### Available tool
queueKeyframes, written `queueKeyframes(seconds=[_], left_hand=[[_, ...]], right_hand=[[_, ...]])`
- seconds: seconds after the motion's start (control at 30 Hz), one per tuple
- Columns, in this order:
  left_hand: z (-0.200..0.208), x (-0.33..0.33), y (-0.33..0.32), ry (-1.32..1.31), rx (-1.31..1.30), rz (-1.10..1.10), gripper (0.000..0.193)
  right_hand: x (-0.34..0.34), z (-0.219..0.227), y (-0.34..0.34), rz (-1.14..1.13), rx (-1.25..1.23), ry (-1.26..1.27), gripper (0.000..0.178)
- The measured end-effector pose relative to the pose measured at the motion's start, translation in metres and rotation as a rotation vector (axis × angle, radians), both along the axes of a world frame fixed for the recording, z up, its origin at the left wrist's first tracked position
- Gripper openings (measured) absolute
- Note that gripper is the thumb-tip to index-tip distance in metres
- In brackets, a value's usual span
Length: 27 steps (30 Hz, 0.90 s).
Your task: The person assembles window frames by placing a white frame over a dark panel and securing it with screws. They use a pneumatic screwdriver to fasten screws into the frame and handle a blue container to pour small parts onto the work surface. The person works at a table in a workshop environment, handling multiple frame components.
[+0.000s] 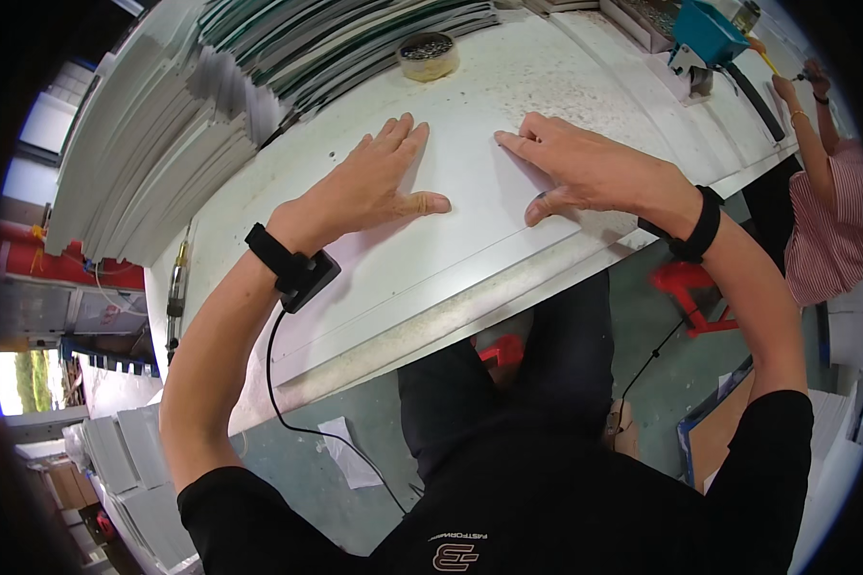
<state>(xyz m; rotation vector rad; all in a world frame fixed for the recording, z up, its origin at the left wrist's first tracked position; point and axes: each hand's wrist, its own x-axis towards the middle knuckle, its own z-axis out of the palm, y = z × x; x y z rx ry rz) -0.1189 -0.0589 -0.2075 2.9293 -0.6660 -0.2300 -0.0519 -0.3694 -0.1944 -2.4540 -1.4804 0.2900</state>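
A smooth white panel (431, 259) lies flat on the worktable in front of me, its long near edge running close to the table's front edge. My left hand (379, 182) rests on the panel with its fingers spread and the thumb stretched toward the middle. Over the panel's right part is my right hand (585, 171), thumb and index finger apart, the other fingers partly bent and overlapping. Neither hand grips anything. Black bands circle both wrists, and a small black box hangs from the left one with a cable.
White panels (144, 153) are stacked at the left, beside dark-green and white sheets (336, 43). A round tub (428, 57) holds small dark pieces. A slim tool (176, 297) lies at the left edge. Farther right are a teal machine (708, 36), a red stool (690, 297) and another person (829, 220).
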Motion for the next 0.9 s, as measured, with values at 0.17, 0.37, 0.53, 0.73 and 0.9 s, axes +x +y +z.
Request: queueKeyframes(seconds=[0.17, 0.37, 0.53, 0.73, 0.9], left_hand=[[-0.001, -0.086, 0.077, -0.017, -0.013, 0.189, 0.109], [-0.002, -0.160, 0.158, 0.001, -0.029, 0.440, 0.110], [-0.008, -0.163, 0.159, -0.003, -0.079, 0.488, 0.111], [-0.013, -0.161, 0.161, -0.051, -0.044, 0.467, 0.109], [-0.013, -0.171, 0.163, -0.135, -0.048, 0.457, 0.102]], right_hand=[[-0.008, 0.008, 0.001, -0.117, -0.058, 0.094, 0.099], [-0.016, 0.019, 0.015, -0.168, -0.203, -0.091, 0.117], [-0.012, 0.007, 0.030, 0.057, -0.063, -0.305, 0.115], [-0.050, 0.002, 0.117, 0.209, -0.048, -0.259, 0.114], [-0.084, 0.002, 0.193, 0.293, -0.094, -0.206, 0.116]])
